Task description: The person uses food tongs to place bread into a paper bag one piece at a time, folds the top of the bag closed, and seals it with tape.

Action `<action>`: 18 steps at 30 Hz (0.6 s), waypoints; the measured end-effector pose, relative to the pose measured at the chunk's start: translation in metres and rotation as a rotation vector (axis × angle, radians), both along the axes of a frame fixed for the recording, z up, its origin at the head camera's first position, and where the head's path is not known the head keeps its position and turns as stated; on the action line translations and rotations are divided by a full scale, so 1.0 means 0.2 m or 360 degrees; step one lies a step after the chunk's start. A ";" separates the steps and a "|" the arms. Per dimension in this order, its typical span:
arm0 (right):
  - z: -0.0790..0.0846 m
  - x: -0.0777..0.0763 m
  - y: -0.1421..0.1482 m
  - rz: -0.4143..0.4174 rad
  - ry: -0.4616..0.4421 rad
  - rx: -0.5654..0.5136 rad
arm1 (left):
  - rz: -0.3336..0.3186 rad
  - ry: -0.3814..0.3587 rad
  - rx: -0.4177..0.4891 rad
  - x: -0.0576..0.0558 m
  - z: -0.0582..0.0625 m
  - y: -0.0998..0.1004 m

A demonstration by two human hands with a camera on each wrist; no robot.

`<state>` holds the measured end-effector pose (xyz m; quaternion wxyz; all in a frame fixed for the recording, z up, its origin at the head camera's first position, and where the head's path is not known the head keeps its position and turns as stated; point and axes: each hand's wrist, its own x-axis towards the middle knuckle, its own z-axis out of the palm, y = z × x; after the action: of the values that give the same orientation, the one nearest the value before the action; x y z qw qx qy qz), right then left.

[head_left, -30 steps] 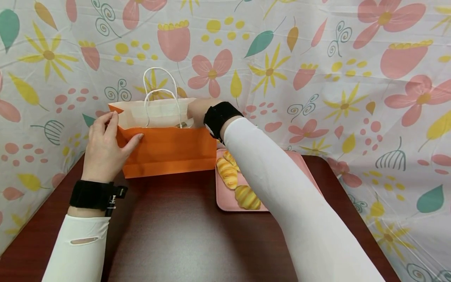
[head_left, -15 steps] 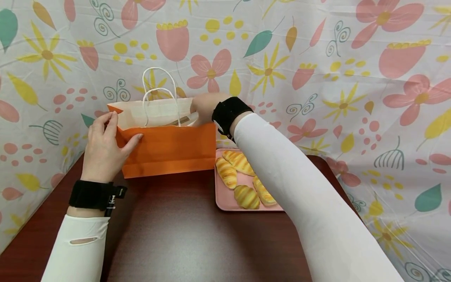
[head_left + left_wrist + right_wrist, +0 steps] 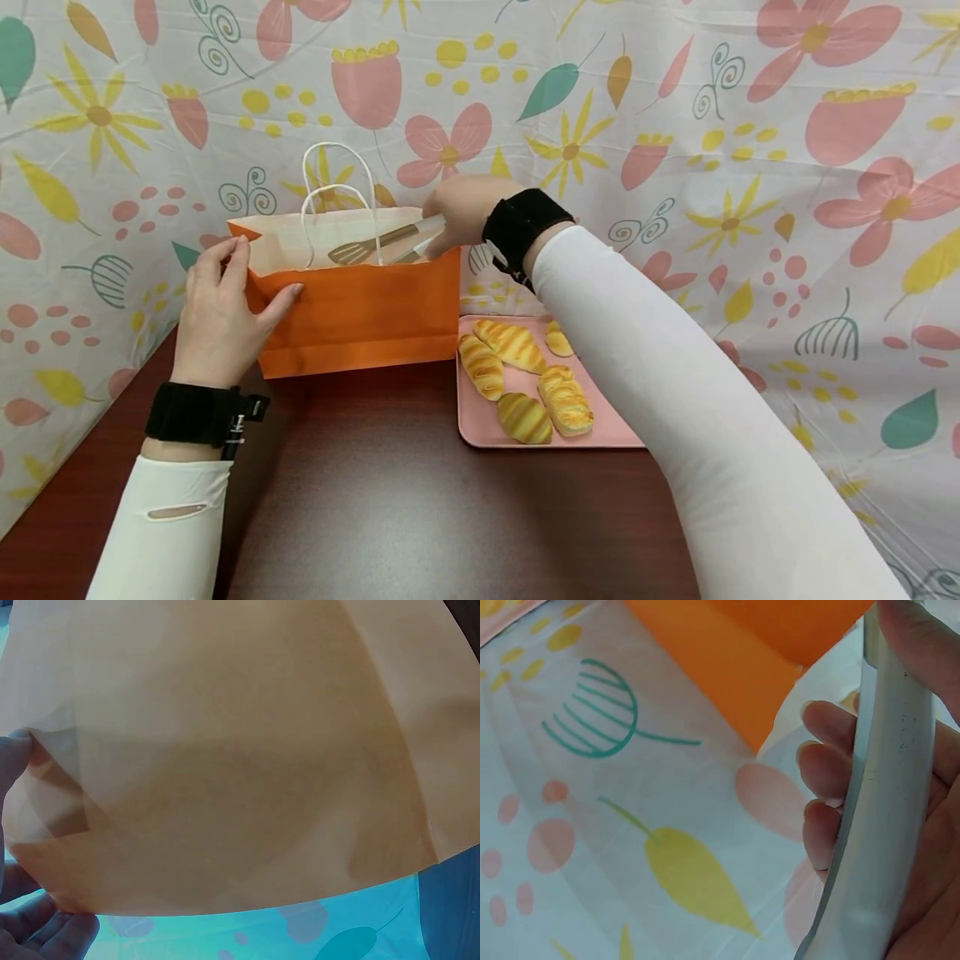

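Note:
An orange paper bag (image 3: 360, 321) with white cord handles stands upright at the left of the table. My left hand (image 3: 219, 321) grips its left rim, thumb on the front face; the left wrist view shows the bag's paper (image 3: 225, 787) up close. Over the bag's mouth, my right hand (image 3: 467, 207) holds tongs (image 3: 352, 251) with a brown slotted tip and pale handles. The tongs' curved handle (image 3: 889, 795) lies between thumb and fingers in the right wrist view. Part of the tongs' lower arm is hidden behind the bag's front rim.
A pink tray (image 3: 480, 423) right of the bag bears several breads, among them a striped roll (image 3: 482, 367) and a rounded green-yellow bun (image 3: 525, 418). My right sleeve (image 3: 637, 317) covers the tray's right part. A floral curtain (image 3: 585, 108) hangs behind the dark table (image 3: 360, 500).
My right hand has risen and moved right, drawing the tongs partly up out of the bag, so the slotted tip shows. More of the tray is visible. The left hand stays put.

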<state>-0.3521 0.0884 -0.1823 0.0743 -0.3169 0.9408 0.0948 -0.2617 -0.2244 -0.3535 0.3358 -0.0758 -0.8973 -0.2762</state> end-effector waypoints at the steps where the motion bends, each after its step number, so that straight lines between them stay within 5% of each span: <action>1: 0.00 0.00 0.02 0.0007 0.0010 -0.0018 | 0.0001 0.0001 0.0000 0.00 0.00 0.00; 18: 0.00 0.01 0.33 -0.0021 0.0079 -0.0261 | -0.0001 0.0010 -0.0001 0.00 -0.01 0.00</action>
<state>-0.3501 0.1536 -0.1820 0.0254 -0.3134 0.9490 0.0247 -0.2619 -0.2248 -0.3549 0.3385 -0.0771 -0.8964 -0.2757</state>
